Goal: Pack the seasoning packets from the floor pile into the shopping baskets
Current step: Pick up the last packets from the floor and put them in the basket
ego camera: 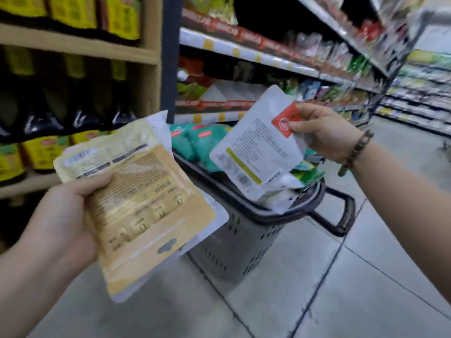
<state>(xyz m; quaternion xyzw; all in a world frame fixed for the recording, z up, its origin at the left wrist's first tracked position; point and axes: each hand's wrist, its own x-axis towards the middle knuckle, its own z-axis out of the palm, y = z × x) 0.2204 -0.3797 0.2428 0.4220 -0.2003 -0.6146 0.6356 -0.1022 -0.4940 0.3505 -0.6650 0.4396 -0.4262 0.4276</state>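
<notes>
My left hand (64, 215) grips a stack of seasoning packets, a tan-yellow packet (144, 203) on top and white ones behind it, held at the lower left. My right hand (322, 130) pinches a white packet with a red corner (258, 147) by its edge, holding it above a grey shopping basket (234, 252). The basket stands on the floor and holds teal and green packets (192, 142) plus some white ones. Its black handle (341, 215) sticks out to the right.
A wooden shelf (80, 47) with dark sauce bottles stands at the left. Store shelves (256, 59) full of packaged goods run behind the basket and down the aisle. Grey tiled floor (317, 289) spreads in front and to the right.
</notes>
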